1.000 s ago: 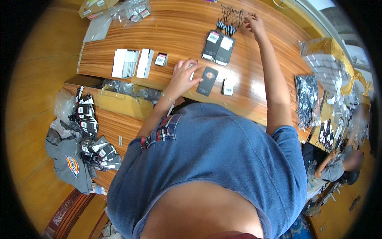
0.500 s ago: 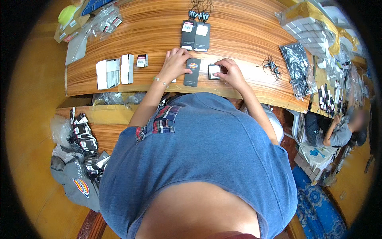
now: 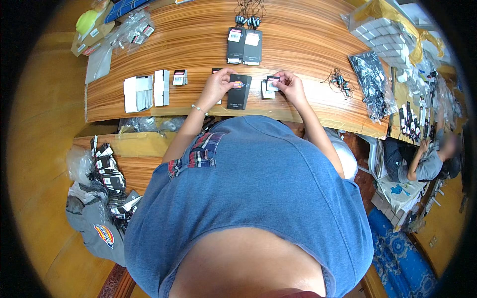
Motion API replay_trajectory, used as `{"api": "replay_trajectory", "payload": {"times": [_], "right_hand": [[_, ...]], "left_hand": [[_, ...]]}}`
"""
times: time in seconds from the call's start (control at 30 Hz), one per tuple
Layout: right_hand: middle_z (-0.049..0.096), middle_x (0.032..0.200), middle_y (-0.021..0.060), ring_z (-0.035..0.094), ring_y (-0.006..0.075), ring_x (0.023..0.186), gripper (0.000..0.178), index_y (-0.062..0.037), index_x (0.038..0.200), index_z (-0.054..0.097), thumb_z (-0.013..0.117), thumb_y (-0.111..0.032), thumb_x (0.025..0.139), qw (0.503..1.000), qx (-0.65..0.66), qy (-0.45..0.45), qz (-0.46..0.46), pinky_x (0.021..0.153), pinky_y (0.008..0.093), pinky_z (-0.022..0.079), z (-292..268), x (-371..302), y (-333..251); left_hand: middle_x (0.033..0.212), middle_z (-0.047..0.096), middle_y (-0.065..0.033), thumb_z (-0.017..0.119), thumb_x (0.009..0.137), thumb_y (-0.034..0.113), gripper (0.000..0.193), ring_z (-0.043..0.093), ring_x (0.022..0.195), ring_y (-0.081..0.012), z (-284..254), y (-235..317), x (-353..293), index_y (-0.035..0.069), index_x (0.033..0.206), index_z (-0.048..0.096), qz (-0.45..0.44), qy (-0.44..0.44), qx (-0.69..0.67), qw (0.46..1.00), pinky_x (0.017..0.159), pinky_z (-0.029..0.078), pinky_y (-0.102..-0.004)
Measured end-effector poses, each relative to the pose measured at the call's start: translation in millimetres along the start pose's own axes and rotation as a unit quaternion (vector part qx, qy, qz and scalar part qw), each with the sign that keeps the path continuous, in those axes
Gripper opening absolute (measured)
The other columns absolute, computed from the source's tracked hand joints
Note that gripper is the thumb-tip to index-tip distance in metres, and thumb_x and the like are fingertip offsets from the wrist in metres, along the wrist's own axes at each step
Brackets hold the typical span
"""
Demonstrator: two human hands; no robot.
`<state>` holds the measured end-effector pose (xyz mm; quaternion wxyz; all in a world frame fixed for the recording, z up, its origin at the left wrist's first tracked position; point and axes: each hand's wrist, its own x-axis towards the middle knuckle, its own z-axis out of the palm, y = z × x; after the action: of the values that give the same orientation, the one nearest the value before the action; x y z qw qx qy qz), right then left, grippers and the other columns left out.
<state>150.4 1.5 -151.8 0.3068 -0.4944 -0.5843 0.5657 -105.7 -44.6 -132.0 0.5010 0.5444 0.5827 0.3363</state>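
Note:
My left hand (image 3: 216,85), a beaded bracelet at its wrist, pinches a dark hang tag (image 3: 237,101) with a coloured logo at the table's near side. A second dark edge shows beside that tag's right side, so more than one tag may be there. My right hand (image 3: 291,88) grips a small dark-and-white label card (image 3: 273,82) between thumb and fingers. Just below the card lies a small stack of white cards (image 3: 268,94). Another labelled card pile (image 3: 216,70) is partly hidden behind my left hand.
Farther back lie two piles of dark hang tags (image 3: 252,49) with black cords (image 3: 250,20). To the left are white card boxes (image 3: 161,88) and a small label stack (image 3: 180,77). Loose cords (image 3: 339,83) and a dark plastic-wrapped bundle (image 3: 370,84) lie right. A co-worker (image 3: 427,161) sits at right.
My right hand has lifted a label card off the small stack and tilted it up. My left hand has closed on the dark hang tag, which now shows a second edge beside it.

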Motion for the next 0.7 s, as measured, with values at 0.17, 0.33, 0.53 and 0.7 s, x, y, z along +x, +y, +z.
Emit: {"api": "replay_trajectory", "payload": {"times": [0.17,0.33,0.53,0.7], "right_hand": [[0.056,0.067,-0.0045,0.047,0.0013,0.061,0.018,-0.0037,0.092,0.059,0.067,-0.003,0.076,0.994,0.107,-0.013,0.023,0.055,0.0161,0.038,9,-13,-34],[0.049,0.065,-0.0030,0.047,0.0029,0.062,0.037,-0.0033,0.108,0.050,0.067,-0.003,0.075,0.996,0.066,-0.020,-0.062,0.056,0.0174,0.039,30,-24,-64],[0.054,0.064,0.0015,0.049,0.0082,0.058,0.019,-0.0043,0.097,0.059,0.061,-0.015,0.081,0.990,-0.014,0.124,-0.072,0.054,0.0220,0.042,-27,-26,-38],[0.063,0.081,0.0166,0.060,0.0324,0.077,0.017,-0.0077,0.092,0.065,0.054,-0.019,0.083,0.919,-0.243,0.298,0.090,0.069,0.0378,0.046,-128,-33,19]], "left_hand": [[0.080,0.064,-0.0060,0.061,0.080,0.003,0.032,0.059,0.070,-0.0077,6,33,-10,0.003,0.111,0.053,0.004,0.018,-0.097,0.995,0.059,0.045,-0.0198],[0.087,0.065,-0.0092,0.062,0.079,0.001,0.035,0.061,0.080,-0.0093,33,67,-11,0.003,0.113,0.053,0.020,0.009,-0.193,0.981,0.065,0.046,-0.0169],[0.084,0.065,-0.0079,0.058,0.081,-0.001,0.032,0.059,0.075,-0.0072,42,72,-6,0.002,0.112,0.052,0.007,0.043,-0.179,0.983,0.062,0.045,-0.0165],[0.083,0.065,-0.0076,0.059,0.082,0.000,0.030,0.058,0.072,-0.0056,45,68,-5,0.002,0.111,0.051,0.000,0.067,-0.195,0.979,0.058,0.043,-0.0160]]}}
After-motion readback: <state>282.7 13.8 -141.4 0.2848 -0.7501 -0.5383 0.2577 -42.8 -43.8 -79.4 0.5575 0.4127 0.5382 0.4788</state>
